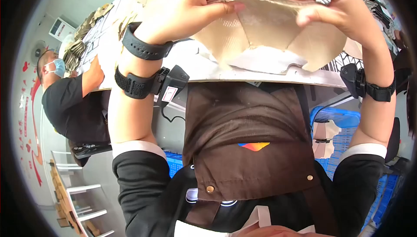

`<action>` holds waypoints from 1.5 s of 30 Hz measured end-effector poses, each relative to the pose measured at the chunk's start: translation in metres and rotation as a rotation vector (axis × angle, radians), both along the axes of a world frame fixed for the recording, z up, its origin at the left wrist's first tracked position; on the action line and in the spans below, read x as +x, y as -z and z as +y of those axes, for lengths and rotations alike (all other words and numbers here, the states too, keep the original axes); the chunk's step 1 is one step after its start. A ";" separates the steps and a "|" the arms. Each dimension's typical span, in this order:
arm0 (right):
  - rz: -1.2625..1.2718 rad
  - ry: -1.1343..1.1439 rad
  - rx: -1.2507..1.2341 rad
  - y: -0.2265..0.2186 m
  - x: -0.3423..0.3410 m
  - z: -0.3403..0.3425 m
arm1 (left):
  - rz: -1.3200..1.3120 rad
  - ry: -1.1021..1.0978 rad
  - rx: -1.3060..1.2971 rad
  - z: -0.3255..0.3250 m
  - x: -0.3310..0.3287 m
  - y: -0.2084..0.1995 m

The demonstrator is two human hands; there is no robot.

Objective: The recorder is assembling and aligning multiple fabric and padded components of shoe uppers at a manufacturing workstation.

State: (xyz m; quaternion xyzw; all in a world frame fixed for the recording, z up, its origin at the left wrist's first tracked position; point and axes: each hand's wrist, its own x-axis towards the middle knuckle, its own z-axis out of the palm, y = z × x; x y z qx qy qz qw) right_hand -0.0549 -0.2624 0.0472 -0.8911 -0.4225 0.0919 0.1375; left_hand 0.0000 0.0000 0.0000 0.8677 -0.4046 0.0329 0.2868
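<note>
Most fingers of the left hand (184,9) are hidden behind the tan piece (269,24), whose lower-left tip is blurred. The upper edge crops the right hand (343,13) and the table (243,73). The right forearm (373,120) partly covers the blue basket (336,112). Red wall markings (28,128) are too small to read.

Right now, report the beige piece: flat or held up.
Held up: left hand and right hand grip the beige piece by its upper edge. Contact with the table below: cannot tell.
</note>
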 end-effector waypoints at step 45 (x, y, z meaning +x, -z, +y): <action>1.163 0.239 2.041 0.177 -0.022 0.094 | -1.333 -0.199 -0.429 -0.005 0.005 0.082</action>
